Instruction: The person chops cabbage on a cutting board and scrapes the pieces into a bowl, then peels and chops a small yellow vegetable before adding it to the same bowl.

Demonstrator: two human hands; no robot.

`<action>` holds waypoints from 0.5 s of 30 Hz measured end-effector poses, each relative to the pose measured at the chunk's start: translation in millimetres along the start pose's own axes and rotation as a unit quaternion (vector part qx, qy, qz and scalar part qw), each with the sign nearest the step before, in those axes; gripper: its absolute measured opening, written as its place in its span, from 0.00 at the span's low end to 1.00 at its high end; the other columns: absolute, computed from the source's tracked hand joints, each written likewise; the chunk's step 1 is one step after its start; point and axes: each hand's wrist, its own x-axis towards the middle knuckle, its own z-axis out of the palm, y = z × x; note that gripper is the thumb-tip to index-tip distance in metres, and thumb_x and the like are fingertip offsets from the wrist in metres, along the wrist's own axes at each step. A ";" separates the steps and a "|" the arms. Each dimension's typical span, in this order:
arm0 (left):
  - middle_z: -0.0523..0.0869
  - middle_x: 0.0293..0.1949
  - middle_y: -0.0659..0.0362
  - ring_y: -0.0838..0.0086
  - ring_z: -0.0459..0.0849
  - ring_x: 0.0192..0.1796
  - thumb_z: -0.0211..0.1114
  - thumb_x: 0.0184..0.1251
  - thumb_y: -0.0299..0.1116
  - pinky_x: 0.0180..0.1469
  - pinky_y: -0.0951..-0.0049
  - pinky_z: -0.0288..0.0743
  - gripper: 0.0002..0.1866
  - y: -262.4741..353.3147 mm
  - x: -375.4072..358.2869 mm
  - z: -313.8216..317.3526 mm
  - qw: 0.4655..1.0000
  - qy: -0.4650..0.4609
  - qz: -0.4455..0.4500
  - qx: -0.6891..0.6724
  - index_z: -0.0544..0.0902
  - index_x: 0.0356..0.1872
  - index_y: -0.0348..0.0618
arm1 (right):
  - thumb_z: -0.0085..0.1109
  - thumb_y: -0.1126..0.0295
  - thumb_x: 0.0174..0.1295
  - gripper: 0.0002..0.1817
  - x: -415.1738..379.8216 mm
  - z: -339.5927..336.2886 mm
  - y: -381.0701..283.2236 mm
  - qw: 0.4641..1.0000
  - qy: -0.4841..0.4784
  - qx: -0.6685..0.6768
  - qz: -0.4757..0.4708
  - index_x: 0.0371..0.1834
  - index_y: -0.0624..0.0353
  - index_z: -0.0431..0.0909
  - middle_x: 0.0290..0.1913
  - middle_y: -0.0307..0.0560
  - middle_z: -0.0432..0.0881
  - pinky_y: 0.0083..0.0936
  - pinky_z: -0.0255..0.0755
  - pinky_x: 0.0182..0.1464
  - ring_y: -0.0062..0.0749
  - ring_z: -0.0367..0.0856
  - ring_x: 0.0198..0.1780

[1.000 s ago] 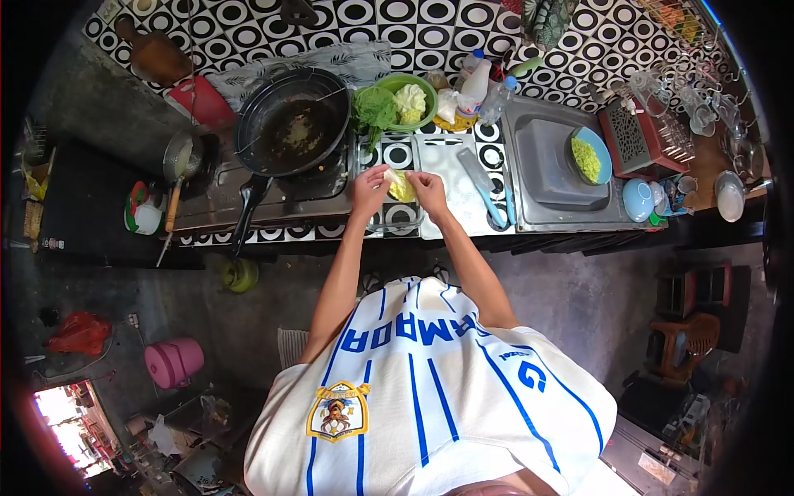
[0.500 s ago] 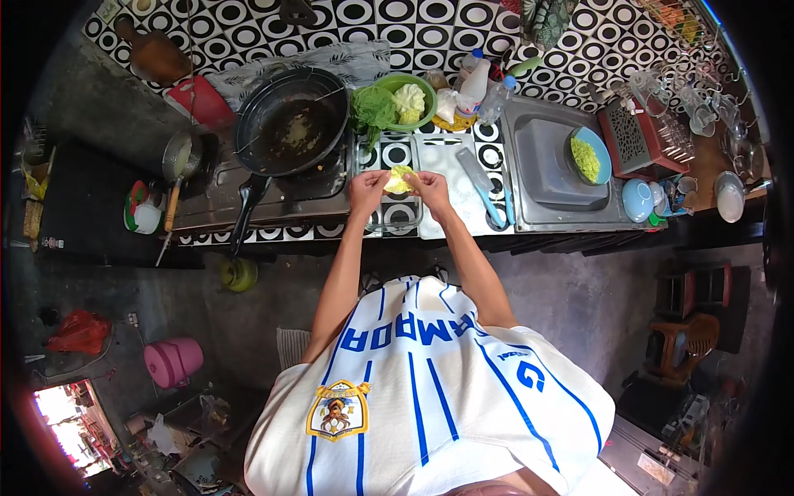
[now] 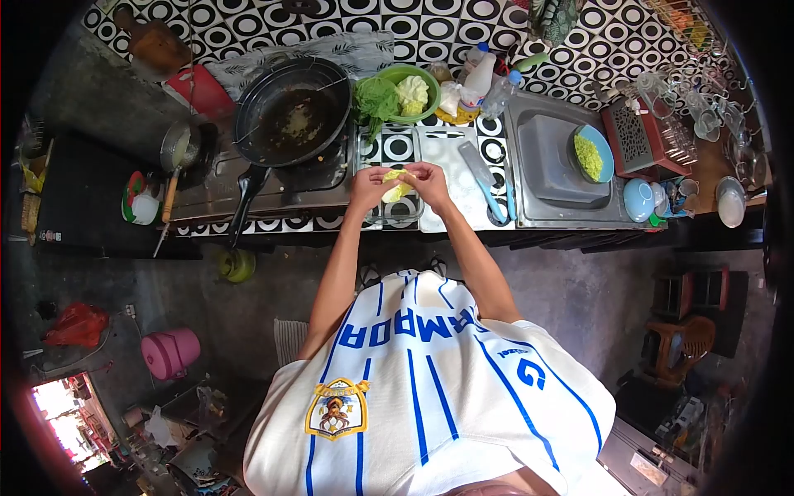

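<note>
Between my two hands, at the counter's front, is a pale yellow-green leafy piece (image 3: 399, 188). My left hand (image 3: 369, 188) pinches its left side, and my right hand (image 3: 428, 183) grips its upper right edge. Under and beside my right hand lies a white cutting board (image 3: 445, 217), with a blue-handled knife (image 3: 480, 172) along its right side. Behind my hands a green bowl (image 3: 434, 89) holds a pale leafy vegetable (image 3: 412, 93), and a green net bag (image 3: 376, 99) hangs over its left rim.
A large black pan (image 3: 291, 124) sits on the stove at left, its handle over the front edge. The sink (image 3: 529, 212) at right holds a grey basin (image 3: 547, 161) and a blue bowl of shredded greens (image 3: 608, 161). Bottles (image 3: 478, 81) stand behind the board.
My hands have drawn slightly closer together, and the leafy piece now hangs lower between them. The view has shifted slightly.
</note>
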 end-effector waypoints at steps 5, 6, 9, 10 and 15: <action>0.90 0.43 0.56 0.79 0.87 0.42 0.74 0.64 0.28 0.47 0.80 0.81 0.18 -10.5 2.7 2.6 0.998 0.055 0.003 0.031 0.84 0.53 0.32 | 0.69 0.76 0.63 0.15 4.2 -7.7 -8.7 0.999 0.042 0.017 -0.015 0.52 0.69 0.81 0.38 0.45 0.89 0.18 0.80 0.41 0.19 0.85 0.37; 0.90 0.43 0.56 0.78 0.87 0.42 0.73 0.65 0.28 0.47 0.80 0.81 0.17 -13.1 2.7 3.3 0.998 0.055 0.009 0.016 0.84 0.53 0.32 | 0.68 0.76 0.63 0.16 5.9 -9.4 -7.4 0.999 0.043 0.026 -0.002 0.54 0.68 0.81 0.40 0.45 0.89 0.18 0.80 0.42 0.19 0.85 0.38; 0.89 0.45 0.55 0.77 0.87 0.45 0.69 0.68 0.26 0.47 0.79 0.81 0.17 -15.6 2.2 4.3 0.998 0.051 0.026 -0.027 0.82 0.55 0.31 | 0.68 0.75 0.64 0.21 6.9 -11.7 -5.8 0.996 0.040 0.069 0.032 0.60 0.67 0.79 0.44 0.46 0.89 0.18 0.79 0.46 0.20 0.85 0.42; 0.89 0.47 0.54 0.77 0.87 0.46 0.68 0.69 0.26 0.48 0.79 0.81 0.17 -12.9 1.6 4.6 0.998 0.043 0.017 -0.053 0.81 0.57 0.31 | 0.68 0.75 0.64 0.21 4.6 -9.4 -6.7 0.997 0.032 0.052 0.043 0.60 0.67 0.79 0.44 0.45 0.89 0.19 0.79 0.46 0.20 0.85 0.43; 0.86 0.54 0.51 0.75 0.85 0.53 0.68 0.69 0.25 0.52 0.78 0.81 0.22 5.0 -4.2 10.7 0.991 0.027 -0.023 -0.128 0.77 0.63 0.30 | 0.72 0.78 0.60 0.22 -5.0 3.1 -1.9 0.997 -0.013 0.054 0.055 0.57 0.69 0.79 0.44 0.44 0.88 0.18 0.80 0.47 0.21 0.86 0.43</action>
